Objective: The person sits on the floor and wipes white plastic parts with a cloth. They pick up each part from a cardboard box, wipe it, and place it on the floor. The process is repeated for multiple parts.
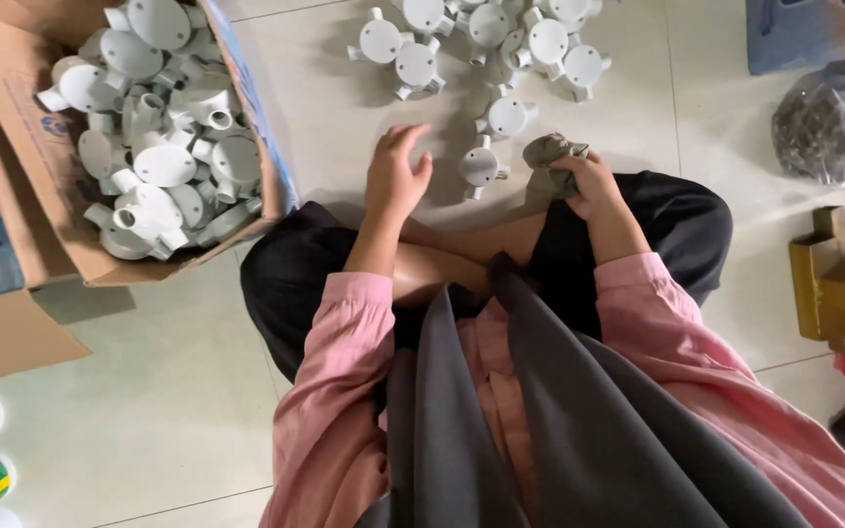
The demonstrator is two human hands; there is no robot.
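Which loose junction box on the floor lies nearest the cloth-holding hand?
The junction box just left of the right hand, lowest in the floor group; the others lie farther up.

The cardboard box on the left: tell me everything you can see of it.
The cardboard box is brown corrugated card with a blue printed outer side. It stands open on the pale tiled floor, its flaps folded out. It is heaped with grey plastic conduit junction boxes, round-bodied with tube outlets. Its near corner touches the seated person's dark-clothed knee. Neither hand touches it.

Crumpled grey cloth (552, 156) bunched in a fist, round white junction box (481, 167) flat on floor just beside it
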